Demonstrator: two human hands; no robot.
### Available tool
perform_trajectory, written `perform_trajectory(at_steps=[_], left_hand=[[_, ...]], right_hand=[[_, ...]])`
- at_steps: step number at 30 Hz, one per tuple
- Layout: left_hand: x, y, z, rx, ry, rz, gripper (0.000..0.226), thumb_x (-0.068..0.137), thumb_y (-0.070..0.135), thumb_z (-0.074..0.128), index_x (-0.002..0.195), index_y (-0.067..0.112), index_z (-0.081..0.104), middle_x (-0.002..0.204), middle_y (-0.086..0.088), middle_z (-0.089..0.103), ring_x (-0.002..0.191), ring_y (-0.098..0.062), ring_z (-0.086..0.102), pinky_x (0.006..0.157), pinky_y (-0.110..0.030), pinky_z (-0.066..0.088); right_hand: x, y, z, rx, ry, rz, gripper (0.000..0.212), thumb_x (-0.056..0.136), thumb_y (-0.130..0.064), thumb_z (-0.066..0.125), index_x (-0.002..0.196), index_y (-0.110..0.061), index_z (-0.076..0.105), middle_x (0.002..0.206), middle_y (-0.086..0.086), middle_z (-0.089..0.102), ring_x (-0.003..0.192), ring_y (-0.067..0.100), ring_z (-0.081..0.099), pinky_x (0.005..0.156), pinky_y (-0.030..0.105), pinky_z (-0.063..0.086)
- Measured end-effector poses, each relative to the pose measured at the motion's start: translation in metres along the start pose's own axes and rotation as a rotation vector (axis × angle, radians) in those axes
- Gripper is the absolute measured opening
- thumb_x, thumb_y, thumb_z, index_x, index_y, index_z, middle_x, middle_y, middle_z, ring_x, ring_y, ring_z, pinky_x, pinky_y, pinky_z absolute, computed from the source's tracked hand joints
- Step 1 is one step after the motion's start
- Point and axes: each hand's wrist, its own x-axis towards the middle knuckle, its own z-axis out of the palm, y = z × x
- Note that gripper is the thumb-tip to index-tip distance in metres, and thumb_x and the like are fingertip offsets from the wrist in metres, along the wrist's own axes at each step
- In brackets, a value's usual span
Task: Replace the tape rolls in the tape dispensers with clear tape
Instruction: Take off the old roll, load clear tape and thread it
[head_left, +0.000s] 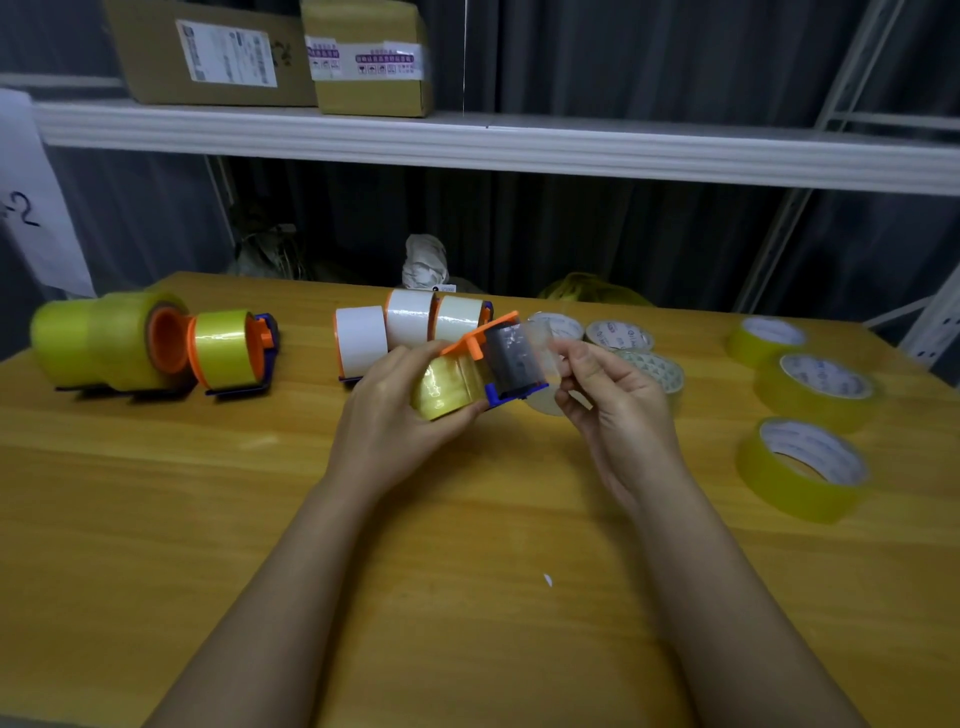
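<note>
My left hand (395, 415) grips an orange and blue tape dispenser (511, 358) with a clear yellowish roll (448, 391) in it, held above the middle of the wooden table (208, 519). My right hand (613, 400) pinches the loose clear tape end (545, 343) at the dispenser's front. Three dispensers with white rolls (410, 327) stand just behind. At the left stand dispensers with yellow-green rolls (223, 348).
Loose clear rolls (621, 335) lie flat behind my right hand. Three yellowish rolls (802, 467) lie along the table's right edge. A white shelf (519, 145) with cardboard boxes (218, 52) hangs above the table's back. A small white scrap (547, 579) lies near the front.
</note>
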Motion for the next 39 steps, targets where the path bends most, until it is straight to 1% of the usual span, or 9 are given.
perform_trajectory(at_steps=[6, 8, 13, 22, 26, 30, 34, 37, 39], left_hand=[[0.0, 0.0, 0.001, 0.01, -0.02, 0.019, 0.063, 0.072, 0.059, 0.056, 0.121, 0.02, 0.058, 0.108, 0.002, 0.062, 0.098, -0.01, 0.055, 0.076, -0.034, 0.05], [0.0, 0.001, 0.001, 0.013, -0.022, 0.027, 0.062, 0.072, 0.059, 0.056, 0.12, 0.02, 0.058, 0.107, 0.002, 0.062, 0.097, -0.011, 0.055, 0.075, -0.035, 0.05], [-0.001, 0.001, 0.001, 0.011, -0.023, 0.022, 0.063, 0.071, 0.059, 0.056, 0.12, 0.02, 0.058, 0.106, 0.002, 0.062, 0.096, -0.012, 0.056, 0.075, -0.036, 0.05], [-0.001, 0.003, 0.002, -0.01, -0.034, 0.026, 0.061, 0.072, 0.057, 0.058, 0.12, 0.02, 0.059, 0.103, 0.002, 0.062, 0.093, -0.011, 0.055, 0.073, -0.034, 0.049], [-0.001, 0.003, 0.002, -0.038, -0.032, 0.036, 0.059, 0.072, 0.054, 0.06, 0.119, 0.018, 0.06, 0.103, 0.003, 0.062, 0.093, -0.007, 0.054, 0.075, -0.029, 0.046], [-0.004, 0.007, 0.003, -0.069, -0.019, 0.021, 0.059, 0.071, 0.053, 0.06, 0.119, 0.019, 0.06, 0.104, 0.003, 0.062, 0.095, -0.007, 0.054, 0.076, -0.028, 0.045], [-0.003, 0.009, 0.004, -0.079, -0.01, 0.025, 0.06, 0.071, 0.054, 0.061, 0.119, 0.019, 0.06, 0.104, 0.002, 0.062, 0.094, -0.008, 0.055, 0.076, -0.027, 0.046], [-0.003, 0.01, 0.005, -0.123, -0.011, 0.012, 0.059, 0.071, 0.053, 0.063, 0.12, 0.02, 0.059, 0.106, 0.004, 0.062, 0.096, -0.007, 0.055, 0.077, -0.023, 0.046], [-0.004, 0.011, 0.005, -0.151, -0.021, 0.005, 0.057, 0.071, 0.051, 0.066, 0.12, 0.023, 0.059, 0.108, 0.005, 0.062, 0.098, -0.006, 0.056, 0.078, -0.022, 0.047]], right_hand=[[-0.002, -0.001, 0.004, -0.034, -0.01, -0.035, 0.026, 0.079, -0.031, 0.063, 0.092, -0.011, 0.072, 0.073, -0.01, 0.067, 0.072, 0.002, 0.06, 0.07, 0.018, 0.051], [-0.002, -0.002, 0.005, -0.065, 0.0, -0.066, 0.022, 0.075, -0.028, 0.066, 0.091, -0.015, 0.072, 0.078, -0.009, 0.072, 0.075, 0.002, 0.063, 0.068, 0.016, 0.051], [-0.003, -0.001, 0.003, -0.142, 0.016, -0.117, 0.013, 0.091, -0.013, 0.059, 0.096, -0.012, 0.071, 0.081, -0.012, 0.074, 0.079, -0.002, 0.066, 0.067, 0.013, 0.05], [-0.002, 0.001, 0.003, -0.135, 0.0, -0.096, 0.016, 0.094, -0.011, 0.056, 0.092, -0.015, 0.072, 0.079, -0.009, 0.072, 0.078, 0.002, 0.065, 0.069, 0.016, 0.05], [-0.002, 0.0, 0.003, -0.103, -0.021, -0.058, 0.017, 0.093, -0.008, 0.056, 0.089, -0.012, 0.072, 0.087, 0.0, 0.072, 0.083, 0.011, 0.066, 0.071, 0.021, 0.052], [-0.004, 0.0, 0.005, -0.156, 0.023, -0.098, 0.017, 0.09, -0.012, 0.061, 0.085, -0.021, 0.074, 0.093, 0.003, 0.073, 0.091, 0.015, 0.068, 0.074, 0.022, 0.052], [-0.004, 0.005, 0.007, -0.201, 0.056, -0.076, 0.013, 0.091, -0.022, 0.062, 0.096, -0.026, 0.074, 0.111, 0.004, 0.07, 0.107, 0.018, 0.063, 0.085, 0.031, 0.047], [-0.002, 0.004, 0.01, -0.12, -0.08, 0.084, 0.039, 0.08, -0.037, 0.061, 0.119, -0.037, 0.064, 0.131, -0.002, 0.059, 0.121, 0.018, 0.053, 0.095, 0.035, 0.038], [-0.001, 0.005, 0.009, -0.043, -0.102, 0.148, 0.046, 0.077, -0.034, 0.06, 0.122, -0.043, 0.058, 0.135, -0.002, 0.056, 0.123, 0.017, 0.05, 0.096, 0.036, 0.034]])
